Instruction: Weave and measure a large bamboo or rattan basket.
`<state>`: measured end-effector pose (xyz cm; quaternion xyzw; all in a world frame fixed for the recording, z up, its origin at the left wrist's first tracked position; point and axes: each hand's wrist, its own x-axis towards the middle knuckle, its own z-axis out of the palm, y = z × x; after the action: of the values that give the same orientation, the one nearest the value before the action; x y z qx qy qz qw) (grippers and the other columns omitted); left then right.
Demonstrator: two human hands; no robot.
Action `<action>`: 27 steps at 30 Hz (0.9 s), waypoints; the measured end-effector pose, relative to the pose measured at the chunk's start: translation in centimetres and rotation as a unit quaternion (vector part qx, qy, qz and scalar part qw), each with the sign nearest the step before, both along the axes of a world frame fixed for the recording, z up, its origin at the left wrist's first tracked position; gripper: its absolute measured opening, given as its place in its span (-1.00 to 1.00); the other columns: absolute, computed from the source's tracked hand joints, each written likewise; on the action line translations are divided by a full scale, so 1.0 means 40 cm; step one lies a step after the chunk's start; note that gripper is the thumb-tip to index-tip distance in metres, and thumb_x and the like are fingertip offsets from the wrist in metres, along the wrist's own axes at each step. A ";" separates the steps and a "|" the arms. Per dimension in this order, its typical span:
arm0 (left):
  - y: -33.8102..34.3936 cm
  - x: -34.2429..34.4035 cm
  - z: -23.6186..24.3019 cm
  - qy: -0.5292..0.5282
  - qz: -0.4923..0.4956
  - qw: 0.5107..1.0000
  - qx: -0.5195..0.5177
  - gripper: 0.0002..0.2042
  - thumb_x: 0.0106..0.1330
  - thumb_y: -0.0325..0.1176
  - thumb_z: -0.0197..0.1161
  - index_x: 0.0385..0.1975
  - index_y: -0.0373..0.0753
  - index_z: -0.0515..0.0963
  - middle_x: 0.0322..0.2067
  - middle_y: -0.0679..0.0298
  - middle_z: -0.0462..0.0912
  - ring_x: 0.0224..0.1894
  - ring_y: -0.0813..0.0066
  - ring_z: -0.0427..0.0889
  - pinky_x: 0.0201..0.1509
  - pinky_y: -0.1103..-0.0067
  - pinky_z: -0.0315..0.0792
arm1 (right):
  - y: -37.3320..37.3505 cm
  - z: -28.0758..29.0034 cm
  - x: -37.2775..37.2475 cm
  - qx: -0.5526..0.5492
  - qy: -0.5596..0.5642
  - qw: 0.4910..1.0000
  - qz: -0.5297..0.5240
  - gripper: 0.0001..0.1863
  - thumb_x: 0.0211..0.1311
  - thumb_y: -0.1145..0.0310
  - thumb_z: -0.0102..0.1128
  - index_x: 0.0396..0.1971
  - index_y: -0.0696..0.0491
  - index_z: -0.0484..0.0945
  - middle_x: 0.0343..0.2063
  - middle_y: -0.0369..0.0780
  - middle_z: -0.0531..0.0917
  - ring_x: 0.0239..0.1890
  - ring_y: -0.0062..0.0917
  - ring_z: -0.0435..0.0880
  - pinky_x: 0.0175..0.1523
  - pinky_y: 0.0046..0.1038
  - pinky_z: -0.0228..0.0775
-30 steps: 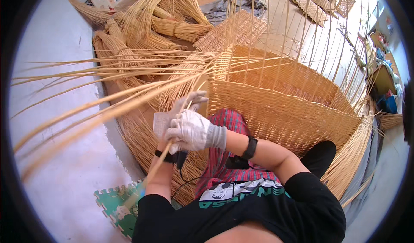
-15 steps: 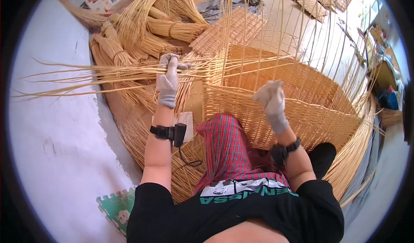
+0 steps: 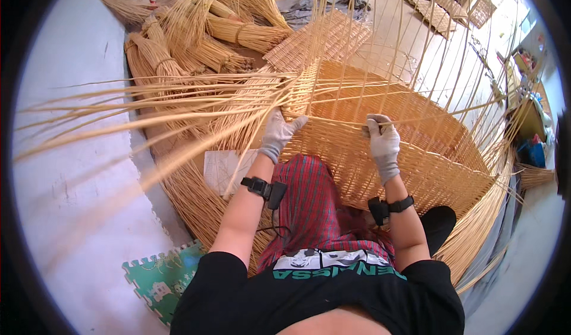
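A large half-woven wicker basket (image 3: 443, 168) leans against my knees, with tall upright stakes rising from its walls. At its near left corner, my gloved left hand (image 3: 280, 134) presses the wall; the thumb points right and the other fingers curl out of sight behind the weave and canes. My gloved right hand (image 3: 382, 140) is closed at the near rim, pinching a thin willow rod (image 3: 443, 116) that runs off to the right. Many loose rod ends (image 3: 196, 106) fan out leftward from the corner.
Tied bundles of willow (image 3: 244, 33) lie at the far left beside a flat woven panel (image 3: 333, 40). More panels (image 3: 429, 12) rest on the floor farther back. A white wall (image 3: 77, 156) stands at the left, a green foam mat (image 3: 163, 281) at its foot.
My left hand has let the loose rods go and come right and nearer, to the basket's corner. My right hand has moved to the rim and taken a rod.
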<state>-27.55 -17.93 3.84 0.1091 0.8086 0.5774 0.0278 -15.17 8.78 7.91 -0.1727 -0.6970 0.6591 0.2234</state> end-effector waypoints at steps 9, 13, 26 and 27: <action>0.024 -0.036 -0.019 -0.017 0.030 0.999 0.029 -0.06 -0.03 0.06 0.64 0.20 -0.51 0.33 0.08 -0.05 0.61 0.16 0.11 0.56 0.27 0.40 0.41 | -0.110 0.246 -0.050 0.102 0.000 0.994 0.045 -0.85 0.35 0.41 0.25 -0.16 0.11 0.67 -0.32 -0.19 0.73 -0.34 -0.65 0.70 -0.19 -0.58 0.57; 0.043 -0.049 -0.026 -0.099 0.084 0.989 0.070 -0.11 -0.07 0.00 0.69 0.17 -0.46 0.43 -0.01 0.06 0.67 0.02 0.23 0.62 0.13 0.43 0.47 | -0.143 0.360 -0.328 0.335 0.056 0.940 0.022 -0.72 0.28 0.21 0.32 -0.06 -0.04 0.68 -0.02 -0.04 0.67 -0.06 -0.25 0.69 0.09 -0.39 0.49; 0.029 -0.084 -0.084 -0.271 0.085 0.950 0.128 -0.14 -0.06 -0.10 0.65 0.11 -0.64 0.42 0.02 -0.12 0.65 0.07 0.12 0.62 0.21 0.41 0.43 | -0.103 0.161 -0.236 0.258 0.119 0.958 -0.030 -0.33 0.43 0.30 0.12 0.45 -0.23 0.06 0.00 -0.18 0.57 -0.23 -0.49 0.70 -0.28 -0.46 0.61; 0.027 -0.089 -0.092 -0.269 0.108 0.951 0.109 -0.13 -0.08 -0.11 0.65 0.09 -0.70 0.41 0.01 -0.16 0.64 0.06 0.10 0.63 0.20 0.41 0.43 | -0.102 0.128 -0.142 0.154 0.186 0.969 -0.059 -0.45 0.47 0.27 0.08 0.38 -0.19 0.15 -0.11 -0.22 0.57 -0.22 -0.50 0.70 -0.32 -0.49 0.60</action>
<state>-31.10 -16.86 0.16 -0.1359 0.7100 0.6698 0.1695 -20.84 4.71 13.03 -0.0510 -0.7252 0.5497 0.4114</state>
